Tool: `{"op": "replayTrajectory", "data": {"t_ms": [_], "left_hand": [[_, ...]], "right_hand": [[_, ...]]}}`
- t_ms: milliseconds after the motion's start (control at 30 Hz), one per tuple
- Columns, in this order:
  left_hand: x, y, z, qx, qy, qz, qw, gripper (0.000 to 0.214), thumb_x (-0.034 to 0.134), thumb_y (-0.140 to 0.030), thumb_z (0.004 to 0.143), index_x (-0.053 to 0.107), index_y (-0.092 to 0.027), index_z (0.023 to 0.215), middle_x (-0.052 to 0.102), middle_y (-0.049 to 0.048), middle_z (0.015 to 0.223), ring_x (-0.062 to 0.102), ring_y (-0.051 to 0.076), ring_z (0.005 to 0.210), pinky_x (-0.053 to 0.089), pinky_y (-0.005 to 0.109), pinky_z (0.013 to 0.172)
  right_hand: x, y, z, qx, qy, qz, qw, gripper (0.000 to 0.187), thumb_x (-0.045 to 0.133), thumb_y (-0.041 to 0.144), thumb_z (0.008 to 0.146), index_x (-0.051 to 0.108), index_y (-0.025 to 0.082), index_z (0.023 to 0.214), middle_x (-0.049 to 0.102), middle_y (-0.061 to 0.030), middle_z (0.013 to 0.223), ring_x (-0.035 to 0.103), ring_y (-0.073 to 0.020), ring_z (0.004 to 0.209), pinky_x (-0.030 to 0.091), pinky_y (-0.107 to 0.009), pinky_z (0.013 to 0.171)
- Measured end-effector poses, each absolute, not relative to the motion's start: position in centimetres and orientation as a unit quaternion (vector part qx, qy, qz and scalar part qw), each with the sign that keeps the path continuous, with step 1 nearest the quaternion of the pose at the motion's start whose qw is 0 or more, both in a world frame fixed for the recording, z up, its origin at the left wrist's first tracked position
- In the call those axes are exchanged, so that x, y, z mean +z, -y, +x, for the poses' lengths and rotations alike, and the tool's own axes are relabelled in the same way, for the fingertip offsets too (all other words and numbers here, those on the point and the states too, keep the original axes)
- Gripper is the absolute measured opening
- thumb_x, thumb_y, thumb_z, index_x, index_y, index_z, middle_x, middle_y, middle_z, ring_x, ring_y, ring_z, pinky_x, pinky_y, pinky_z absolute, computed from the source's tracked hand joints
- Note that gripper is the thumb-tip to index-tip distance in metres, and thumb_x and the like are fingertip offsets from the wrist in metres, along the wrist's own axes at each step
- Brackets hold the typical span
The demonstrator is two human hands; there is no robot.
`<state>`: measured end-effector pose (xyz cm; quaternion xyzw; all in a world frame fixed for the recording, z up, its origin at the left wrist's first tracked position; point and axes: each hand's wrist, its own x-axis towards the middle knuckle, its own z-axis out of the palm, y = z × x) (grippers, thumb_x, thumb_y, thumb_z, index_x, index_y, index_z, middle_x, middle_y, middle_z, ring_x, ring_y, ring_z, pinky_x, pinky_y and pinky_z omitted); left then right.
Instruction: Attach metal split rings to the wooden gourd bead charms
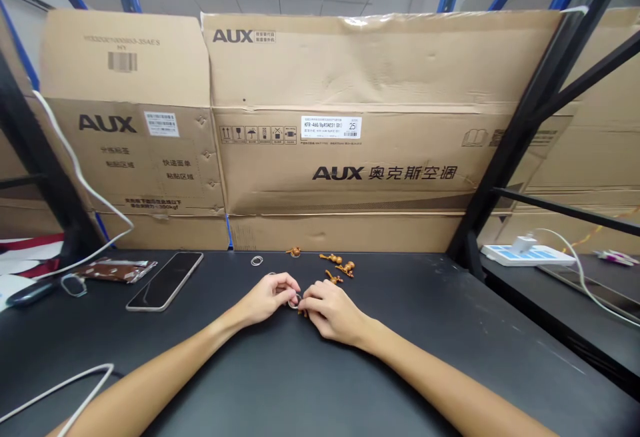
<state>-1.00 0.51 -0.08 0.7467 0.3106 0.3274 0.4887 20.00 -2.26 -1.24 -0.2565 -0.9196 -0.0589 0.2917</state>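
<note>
Forearms (200, 344) (425, 357), both grips (270, 298) (333, 310) at ring (293, 304); packet (113, 269) beside phone (166, 282).

AUX-printed cardboard (390, 77) across upper frame. Phone (166, 282), brown packet (113, 269) left of centre. White power strip (547, 256), right edge.

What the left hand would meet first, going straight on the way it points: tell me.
Most likely the fingers of the right hand, just beyond the small metal ring at the left hand; depth between them is unclear.

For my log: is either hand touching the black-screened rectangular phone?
No: the phone lies on the flat black table, apart from the left hand and right hand.
</note>
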Motion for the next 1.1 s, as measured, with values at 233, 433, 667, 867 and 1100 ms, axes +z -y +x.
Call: {"op": "replayTrajectory", "data": {"t_ms": [233, 433, 667, 867, 1100], "left_hand": [[0.3, 0.0, -0.8, 0.314, -0.328, 0.788, 0.416, 0.020, 0.059, -0.033, 0.084, 0.060, -0.014, 0.090, 0.066, 0.0034, 0.078, 0.060, 0.015, 0.074, 0.047, 0.027, 0.072], [0.6, 0.7, -0.4, 0.306, -0.381, 0.840, 0.236, 0.017, 0.062, -0.035, 0.082, 0.065, -0.019, 0.078, 0.065, 0.0001, 0.070, 0.056, 0.016, 0.070, 0.043, 0.027, 0.068], [0.4, 0.6, -0.5, 0.292, -0.365, 0.872, 0.146, 0.014, 0.052, -0.025, 0.089, 0.059, -0.019, 0.078, 0.060, 0.0023, 0.082, 0.052, 0.019, 0.081, 0.041, 0.032, 0.077], [-0.1, 0.5, -0.6, 0.282, -0.336, 0.888, 0.137, 0.015, 0.045, -0.020, 0.091, 0.055, -0.019, 0.080, 0.054, 0.0045, 0.095, 0.049, 0.019, 0.089, 0.041, 0.034, 0.085], [-0.3, 0.6, -0.6, 0.275, -0.341, 0.889, 0.133, 0.015, 0.055, -0.027, 0.087, 0.055, -0.018, 0.075, 0.052, 0.0054, 0.101, 0.047, 0.021, 0.094, 0.041, 0.037, 0.088]], "right_hand": [[-1.9, 1.8, 19.9, -0.002, 0.862, -0.380, 0.336, 0.010, 0.050, 0.012, 0.083, 0.053, 0.019, 0.089, 0.060, -0.0028, 0.080, 0.053, -0.0166, 0.072, 0.041, -0.029, 0.068], [-1.9, 1.7, 19.9, 0.000, 0.861, -0.387, 0.331, 0.006, 0.054, 0.016, 0.084, 0.054, 0.019, 0.090, 0.060, -0.0044, 0.085, 0.055, -0.0181, 0.079, 0.045, -0.030, 0.072], [-1.7, 1.7, 19.9, -0.021, 0.857, -0.410, 0.311, 0.003, 0.052, 0.019, 0.088, 0.055, 0.019, 0.086, 0.056, -0.0045, 0.085, 0.052, -0.0195, 0.084, 0.043, -0.034, 0.078], [-1.7, 1.6, 19.9, 0.008, 0.857, -0.400, 0.324, 0.005, 0.051, 0.016, 0.087, 0.051, 0.019, 0.083, 0.055, -0.0041, 0.084, 0.052, -0.0181, 0.081, 0.045, -0.031, 0.074], [-1.8, 1.7, 20.0, 0.040, 0.870, -0.359, 0.336, 0.004, 0.051, 0.017, 0.086, 0.050, 0.020, 0.085, 0.058, -0.0040, 0.086, 0.054, -0.0171, 0.079, 0.047, -0.030, 0.073]]}}
